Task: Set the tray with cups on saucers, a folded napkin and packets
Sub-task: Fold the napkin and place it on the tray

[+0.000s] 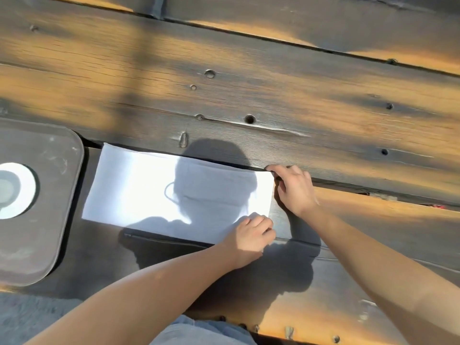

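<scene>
Napkin (154, 188) first: it lies flat and white on the dark wooden table (273, 95), a long rectangle just right of the tray (57, 220), with a narrow strip of wood showing between them. Its far edge runs along the seam between two planks. Sunlight bleaches its left half, and the shadow of my head falls across the middle and right part.

My left hand (251, 236) sits at the napkin's near right corner, fingers curled and pressed together, pinching the paper at that corner. My right hand (293, 189) is at the far right corner, its fingers bent down with thumb and forefinger closed on the very tip of the corner, right where the plank seam passes. Both my forearms are bare and reach in from the near edge, the left one crossing over the table front, the right one coming in from the right.

The tray is dark with rounded corners, and only its right part is in view at the left side of the scene. On it rests a white saucer (22, 180), cut off by the left border, with something round and grey (6, 190) sitting in its middle; I cannot tell whether that is a cup.
</scene>
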